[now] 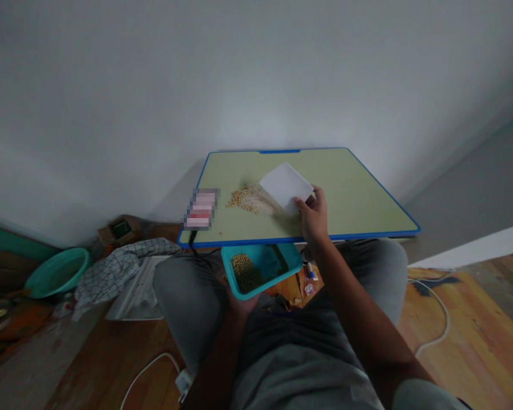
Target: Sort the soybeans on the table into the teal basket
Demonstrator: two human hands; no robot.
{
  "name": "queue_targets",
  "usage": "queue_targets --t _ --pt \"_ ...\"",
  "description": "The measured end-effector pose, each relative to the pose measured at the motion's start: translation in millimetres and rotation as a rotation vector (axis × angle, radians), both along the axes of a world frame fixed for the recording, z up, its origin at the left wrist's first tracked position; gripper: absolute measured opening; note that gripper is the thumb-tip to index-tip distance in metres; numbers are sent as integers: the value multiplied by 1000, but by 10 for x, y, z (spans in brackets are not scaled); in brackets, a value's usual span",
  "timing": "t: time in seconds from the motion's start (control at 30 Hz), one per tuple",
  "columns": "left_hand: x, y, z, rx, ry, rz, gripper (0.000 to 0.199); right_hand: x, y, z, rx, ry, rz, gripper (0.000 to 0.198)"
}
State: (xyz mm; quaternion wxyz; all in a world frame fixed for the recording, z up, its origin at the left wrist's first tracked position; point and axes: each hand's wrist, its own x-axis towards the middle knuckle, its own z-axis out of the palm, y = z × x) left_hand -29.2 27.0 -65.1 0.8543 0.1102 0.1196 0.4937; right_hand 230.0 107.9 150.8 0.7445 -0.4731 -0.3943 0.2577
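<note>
A seated person's right hand (313, 216) pinches the near corner of a white card (286, 186), its far edge resting beside a pile of pale beans (251, 199) on a green, blue-rimmed folding table (359, 199). The left hand (243, 302), mostly hidden, appears to grip from below a teal tray (282, 263) holding more beans, just under the table's near edge. A teal basin (57, 272) sits on the floor, well apart to the left.

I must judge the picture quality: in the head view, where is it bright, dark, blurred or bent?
Head view: brightest on the wall behind the table; dim on the floor; the table's edges bend from the wide lens; a pixelated patch hides something at its left; the right hand on the white card is slightly soft.
</note>
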Motion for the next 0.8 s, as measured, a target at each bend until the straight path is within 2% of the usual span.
queue_targets --t 0.13,0.27,0.4,0.6,0.8 --pt "23 -9 105 -2 7 4 55 -13 -21 0 -52 -166 50 34" --pt "34 -22 325 7 3 17 52 -46 -72 52 -71 -169 103 35" --pt "11 -17 492 -9 39 86 53 -45 -104 93 -121 -202 120 37" --pt "11 -7 467 -93 95 115 50 -59 -113 96 -115 -220 117 41" --pt "36 -27 462 -75 99 97 49 -74 -98 51 -92 -210 76 51"
